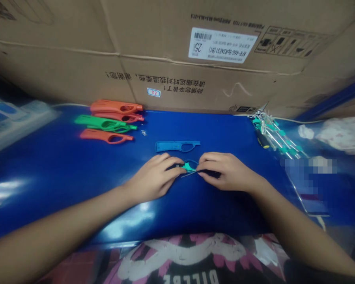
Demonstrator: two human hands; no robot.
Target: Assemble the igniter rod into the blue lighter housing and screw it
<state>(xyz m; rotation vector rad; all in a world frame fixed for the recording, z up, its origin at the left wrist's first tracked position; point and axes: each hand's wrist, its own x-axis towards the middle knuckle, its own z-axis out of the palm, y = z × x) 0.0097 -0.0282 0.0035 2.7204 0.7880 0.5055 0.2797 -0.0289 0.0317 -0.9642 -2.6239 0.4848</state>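
Printed fabric of a shirt (183,256), in black, pink and white, is seen at the bottom edge, nearest the camera. Beyond it, two bare forearms are stretched inward over a glossy blue surface (213,213), and the hands are brought close together near the middle. By the bent, pinching fingers of the left hand (155,177), the left end of a small green piece (189,167) is held. By the fingers of the right hand (225,171), pressed together, the right end of a thin grey strip (188,174) is pinched beside it; whether the green piece is gripped there too cannot be told. A thin blue loop is partly seen behind the green piece. Just beyond the hands, a blue casing half (168,146) is laid flat. Farther left, orange casings (106,106) and green casings (91,123) are clustered, with small white bits (144,133) scattered beside them. To the right, metal rods (279,136) with teal parts are bundled next to a black-and-yellow handle (262,140); nearer, a flat device (312,203) is partly pixelated. Across the back, a large cardboard box (154,47) is set, its printing and white label (221,45) shown upside down.
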